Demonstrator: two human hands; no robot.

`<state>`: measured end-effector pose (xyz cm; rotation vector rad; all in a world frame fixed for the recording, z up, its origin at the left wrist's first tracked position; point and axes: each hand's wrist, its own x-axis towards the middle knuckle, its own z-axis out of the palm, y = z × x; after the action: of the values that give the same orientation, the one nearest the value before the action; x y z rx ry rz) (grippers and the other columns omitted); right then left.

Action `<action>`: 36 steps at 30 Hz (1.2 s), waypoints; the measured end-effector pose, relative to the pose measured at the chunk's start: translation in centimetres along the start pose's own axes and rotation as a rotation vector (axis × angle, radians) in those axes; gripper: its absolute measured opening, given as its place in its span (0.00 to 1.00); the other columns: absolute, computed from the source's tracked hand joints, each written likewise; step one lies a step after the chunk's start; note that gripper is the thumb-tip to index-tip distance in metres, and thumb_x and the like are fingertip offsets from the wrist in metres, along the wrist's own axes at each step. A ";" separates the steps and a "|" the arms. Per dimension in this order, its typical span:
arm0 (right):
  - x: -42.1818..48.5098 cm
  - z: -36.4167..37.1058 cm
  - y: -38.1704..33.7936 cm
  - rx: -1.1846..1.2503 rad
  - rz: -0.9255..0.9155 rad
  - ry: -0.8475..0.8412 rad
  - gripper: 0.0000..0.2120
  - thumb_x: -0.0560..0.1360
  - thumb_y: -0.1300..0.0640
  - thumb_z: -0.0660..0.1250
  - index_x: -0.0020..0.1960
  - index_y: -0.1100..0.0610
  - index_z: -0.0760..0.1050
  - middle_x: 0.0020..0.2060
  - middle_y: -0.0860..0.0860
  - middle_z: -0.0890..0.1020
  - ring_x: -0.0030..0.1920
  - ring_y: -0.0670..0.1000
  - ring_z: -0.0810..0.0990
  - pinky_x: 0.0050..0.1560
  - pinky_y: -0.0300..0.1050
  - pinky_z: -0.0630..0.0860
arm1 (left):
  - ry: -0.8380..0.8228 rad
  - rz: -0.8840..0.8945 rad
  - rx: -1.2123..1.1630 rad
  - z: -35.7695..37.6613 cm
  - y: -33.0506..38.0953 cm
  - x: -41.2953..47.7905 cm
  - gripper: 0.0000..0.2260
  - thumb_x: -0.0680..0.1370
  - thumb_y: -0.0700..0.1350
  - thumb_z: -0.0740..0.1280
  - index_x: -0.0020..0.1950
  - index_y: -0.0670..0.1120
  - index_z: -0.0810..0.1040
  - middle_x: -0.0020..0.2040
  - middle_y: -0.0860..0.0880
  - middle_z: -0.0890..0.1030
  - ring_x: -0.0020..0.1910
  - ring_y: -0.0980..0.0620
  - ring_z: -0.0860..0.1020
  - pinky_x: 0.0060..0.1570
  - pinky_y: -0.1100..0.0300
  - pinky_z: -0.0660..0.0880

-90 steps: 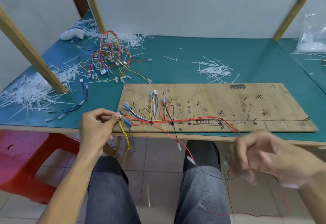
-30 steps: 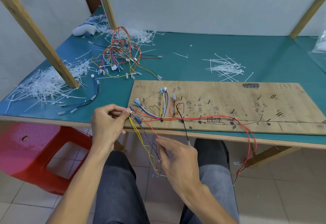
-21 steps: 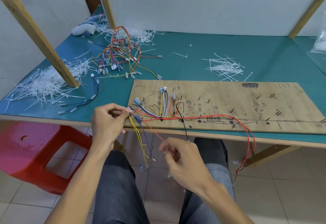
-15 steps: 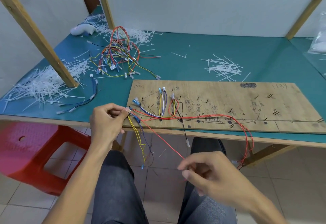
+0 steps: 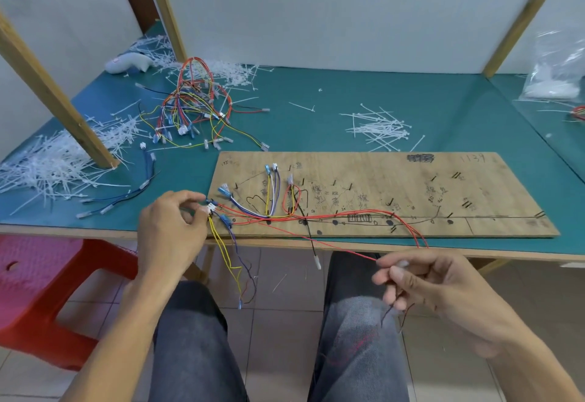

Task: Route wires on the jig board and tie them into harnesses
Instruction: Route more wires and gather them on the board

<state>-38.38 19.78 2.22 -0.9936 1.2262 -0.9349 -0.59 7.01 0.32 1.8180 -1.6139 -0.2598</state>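
A wooden jig board [image 5: 411, 192] lies on the green table, with red, yellow, purple and black wires [image 5: 275, 208] routed over its left half. My left hand [image 5: 171, 230] pinches a small white connector [image 5: 210, 209] at the board's front left corner; yellow and purple wires [image 5: 231, 262] hang from it below the table edge. My right hand [image 5: 437, 287] is in front of the table, over my right knee, and pinches the end of a red wire [image 5: 329, 245] pulled taut from the board. A black wire [image 5: 313, 246] with a white tip dangles off the edge.
A tangle of finished coloured harnesses [image 5: 193, 110] lies at the back left. Loose white cable ties [image 5: 376, 128] are heaped behind the board, and cut tie ends [image 5: 53, 161] lie at the far left by a slanted wooden post [image 5: 53, 98]. A red stool [image 5: 47, 291] stands at the left.
My right hand let go of the hanging yellow and purple wires, took the red wire and drew it out to the right until taut. My left hand stayed on the connector.
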 end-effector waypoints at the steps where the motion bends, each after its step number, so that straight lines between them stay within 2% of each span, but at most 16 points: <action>1: 0.2 0.1 0.2 0.030 0.017 0.039 0.14 0.73 0.56 0.76 0.56 0.60 0.87 0.51 0.65 0.87 0.41 0.56 0.86 0.41 0.43 0.83 | 0.044 0.105 0.148 -0.3 0.7 -0.3 0.10 0.76 0.40 0.75 0.56 0.48 0.85 0.46 0.51 0.83 0.45 0.46 0.82 0.43 0.50 0.79; 2: 0.5 0.2 0.4 0.063 0.034 0.071 0.15 0.72 0.55 0.76 0.56 0.59 0.87 0.51 0.65 0.87 0.41 0.56 0.87 0.39 0.42 0.83 | 0.097 0.215 0.262 -0.6 1.9 -1.0 0.13 0.75 0.39 0.75 0.59 0.47 0.84 0.51 0.49 0.81 0.51 0.43 0.79 0.44 0.46 0.79; 4: 1.0 0.2 0.3 0.113 0.058 0.142 0.16 0.69 0.55 0.77 0.55 0.59 0.87 0.51 0.65 0.87 0.43 0.56 0.88 0.37 0.41 0.84 | 0.109 0.488 0.302 -0.1 5.2 -3.0 0.14 0.75 0.36 0.74 0.60 0.45 0.83 0.55 0.48 0.80 0.56 0.43 0.77 0.45 0.45 0.79; 6: 1.6 0.2 -0.3 0.160 0.074 0.199 0.16 0.69 0.56 0.77 0.55 0.60 0.87 0.49 0.66 0.87 0.41 0.55 0.89 0.34 0.40 0.84 | -0.041 0.756 0.216 2.1 8.3 -5.5 0.14 0.76 0.38 0.74 0.61 0.44 0.83 0.59 0.47 0.81 0.59 0.44 0.78 0.56 0.48 0.77; 8: 2.2 0.3 -1.0 0.213 0.082 0.224 0.13 0.70 0.57 0.77 0.54 0.60 0.87 0.48 0.65 0.87 0.40 0.53 0.89 0.32 0.39 0.83 | -0.174 0.868 0.209 4.4 10.2 -7.5 0.17 0.79 0.42 0.71 0.67 0.43 0.82 0.65 0.46 0.82 0.65 0.45 0.78 0.65 0.48 0.75; 11: 3.3 0.6 -1.7 0.240 0.044 0.247 0.09 0.72 0.59 0.76 0.51 0.61 0.87 0.50 0.64 0.87 0.48 0.59 0.90 0.31 0.39 0.83 | -0.252 0.848 0.264 6.5 10.5 -8.4 0.22 0.80 0.43 0.70 0.74 0.41 0.78 0.72 0.44 0.79 0.70 0.45 0.78 0.71 0.49 0.74; 13: 4.1 1.0 -1.9 0.190 0.011 0.273 0.10 0.73 0.56 0.77 0.49 0.61 0.87 0.48 0.63 0.88 0.48 0.60 0.90 0.30 0.39 0.82 | -0.262 0.830 0.306 7.0 10.1 -8.4 0.25 0.80 0.42 0.70 0.77 0.40 0.74 0.76 0.44 0.75 0.73 0.45 0.75 0.73 0.49 0.73; 16: 5.6 1.2 -2.2 -0.009 -0.098 0.376 0.09 0.73 0.50 0.78 0.48 0.56 0.87 0.38 0.59 0.88 0.38 0.54 0.87 0.27 0.39 0.76 | -0.235 0.853 0.363 7.7 9.8 -8.7 0.26 0.80 0.41 0.63 0.78 0.39 0.72 0.77 0.43 0.74 0.72 0.44 0.73 0.73 0.49 0.71; 18: 6.9 1.1 -2.3 -0.199 -0.199 0.457 0.07 0.74 0.48 0.78 0.46 0.51 0.88 0.34 0.52 0.87 0.34 0.49 0.82 0.33 0.39 0.77 | -0.213 0.859 0.383 8.0 9.8 -8.6 0.26 0.80 0.42 0.58 0.77 0.38 0.72 0.74 0.43 0.76 0.70 0.43 0.73 0.71 0.49 0.72; 20: 8.5 0.9 -2.5 -0.374 -0.274 0.530 0.06 0.74 0.46 0.79 0.43 0.47 0.87 0.35 0.46 0.87 0.35 0.44 0.83 0.38 0.38 0.78 | -0.203 0.860 0.400 8.3 10.0 -8.5 0.25 0.80 0.42 0.60 0.78 0.39 0.72 0.73 0.44 0.76 0.70 0.43 0.73 0.71 0.48 0.72; 22: 10.3 1.0 -3.0 -0.505 -0.316 0.581 0.07 0.74 0.46 0.79 0.40 0.47 0.86 0.34 0.43 0.86 0.35 0.42 0.82 0.36 0.35 0.76 | -0.201 0.850 0.428 8.5 10.2 -8.6 0.25 0.81 0.44 0.66 0.78 0.39 0.72 0.73 0.44 0.76 0.71 0.43 0.72 0.72 0.45 0.71; 24: 12.3 1.2 -3.3 -0.615 -0.317 0.614 0.08 0.74 0.47 0.79 0.40 0.49 0.85 0.32 0.43 0.84 0.34 0.41 0.81 0.36 0.34 0.73 | -0.203 0.831 0.467 8.7 10.3 -8.9 0.27 0.79 0.45 0.69 0.78 0.40 0.72 0.73 0.44 0.76 0.71 0.43 0.72 0.72 0.42 0.71; 28: 15.0 1.7 -3.2 -0.722 -0.295 0.635 0.07 0.75 0.50 0.78 0.41 0.50 0.83 0.33 0.43 0.83 0.37 0.43 0.81 0.42 0.44 0.78 | -0.186 0.825 0.467 8.9 10.3 -8.9 0.29 0.76 0.44 0.72 0.76 0.40 0.74 0.71 0.44 0.77 0.69 0.43 0.71 0.66 0.43 0.66; 30: 15.6 2.1 -3.0 -0.769 -0.291 0.653 0.08 0.75 0.50 0.78 0.41 0.51 0.82 0.34 0.43 0.82 0.38 0.45 0.81 0.41 0.43 0.76 | -0.158 0.818 0.457 9.1 10.3 -9.0 0.25 0.79 0.46 0.69 0.75 0.40 0.75 0.69 0.44 0.78 0.67 0.43 0.72 0.63 0.44 0.65; 33: 16.0 2.4 -2.7 -0.806 -0.262 0.643 0.07 0.77 0.51 0.77 0.43 0.52 0.82 0.35 0.45 0.82 0.41 0.49 0.82 0.42 0.44 0.73 | -0.168 0.781 0.421 9.4 10.5 -9.2 0.22 0.84 0.49 0.59 0.75 0.41 0.75 0.68 0.45 0.78 0.66 0.43 0.75 0.61 0.44 0.66; 36: 16.2 2.3 -2.9 -0.812 -0.237 0.620 0.07 0.77 0.51 0.76 0.44 0.53 0.82 0.37 0.47 0.83 0.42 0.52 0.82 0.45 0.46 0.76 | -0.176 0.722 0.353 9.7 11.2 -9.3 0.19 0.83 0.53 0.60 0.70 0.45 0.76 0.64 0.48 0.78 0.62 0.44 0.75 0.59 0.45 0.67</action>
<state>-34.42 3.72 0.31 -1.5690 2.1396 -0.9742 -16.95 12.30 -2.82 1.3397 -2.4379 0.2120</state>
